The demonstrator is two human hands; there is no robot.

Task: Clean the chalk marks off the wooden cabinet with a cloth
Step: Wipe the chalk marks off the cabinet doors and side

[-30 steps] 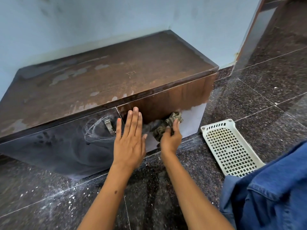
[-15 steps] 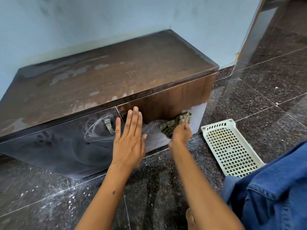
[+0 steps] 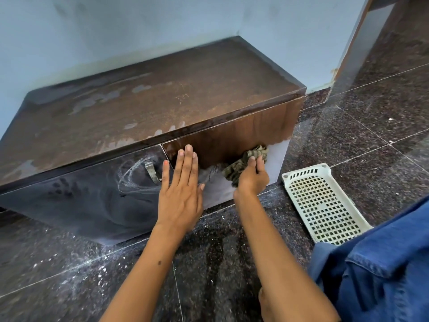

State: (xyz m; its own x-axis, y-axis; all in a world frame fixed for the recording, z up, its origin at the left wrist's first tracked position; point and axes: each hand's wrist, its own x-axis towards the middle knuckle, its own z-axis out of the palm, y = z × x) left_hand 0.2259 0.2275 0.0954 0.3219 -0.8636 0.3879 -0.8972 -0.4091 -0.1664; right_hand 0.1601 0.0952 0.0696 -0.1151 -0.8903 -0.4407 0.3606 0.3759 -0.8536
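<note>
Wiping the right-hand door front of the cabinet (image 3: 151,108) with the cloth (image 3: 243,162).

The step called for firm, overlapping strokes across the pale hazy patch low on the right door, with the cloth refolded to a clean face — then a move to the chalk marks (image 3: 134,175) scribbled around the handle (image 3: 152,171) on the left door. The right hand (image 3: 251,177) gripped the bunched cloth, fingers curled round it, pressing it against the door. The left hand (image 3: 181,194) lay flat — fingers straight — bracing on the door seam, holding nothing.
</note>
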